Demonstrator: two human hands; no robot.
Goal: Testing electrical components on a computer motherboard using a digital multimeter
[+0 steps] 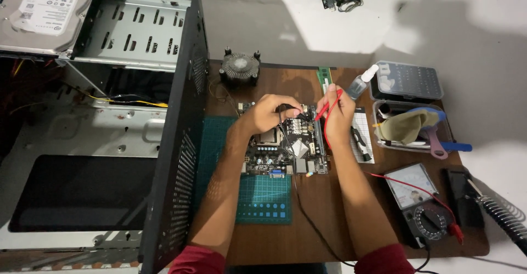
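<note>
On the green cutting mat (pixel 263 200) lies a motherboard (pixel 285 145). Left hand (pixel 269 113) pinches a black probe (pixel 286 108) against it; right hand (pixel 336 115) grips a red probe (pixel 328 108). Beside them sits an analog multimeter (pixel 420 202); a white-labelled hard drive (pixel 44 10) tops the open case (pixel 175 142).

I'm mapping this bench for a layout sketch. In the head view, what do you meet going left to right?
Open computer case → motherboard on the green cutting mat → analog multimeter → soldering iron stand.
</note>
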